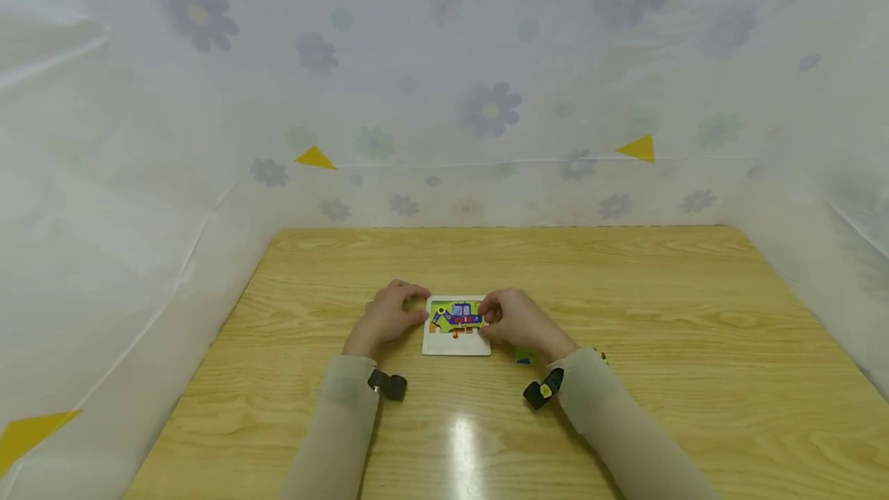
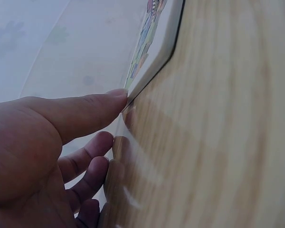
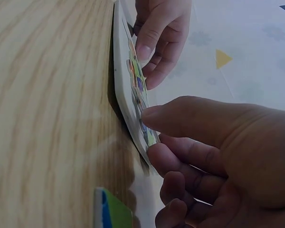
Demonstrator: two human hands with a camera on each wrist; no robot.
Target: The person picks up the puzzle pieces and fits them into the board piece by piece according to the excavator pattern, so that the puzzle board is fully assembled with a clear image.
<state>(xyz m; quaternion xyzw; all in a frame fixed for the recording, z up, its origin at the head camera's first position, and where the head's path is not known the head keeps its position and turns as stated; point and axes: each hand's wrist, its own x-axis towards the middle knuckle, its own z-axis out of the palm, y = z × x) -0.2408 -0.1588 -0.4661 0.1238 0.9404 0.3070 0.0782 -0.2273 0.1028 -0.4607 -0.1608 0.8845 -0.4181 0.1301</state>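
On the counter (image 1: 660, 284), I judge the puzzle tray (image 1: 444, 346) light and stiff, best held by opposite edges; left hand (image 1: 387, 316) gapes beside it, right hand (image 1: 519, 321) curls over its edge, pinch uncertain.

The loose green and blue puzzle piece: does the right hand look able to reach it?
Probably yes: the loose piece lies on the table near the right hand; nothing seems to block the way.

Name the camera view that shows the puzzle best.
The head view: the puzzle is seen from above, though the right hand covers part. The left wrist view shows only a slanted part, cut off; the right wrist view shows it nearly edge-on, partly hidden.
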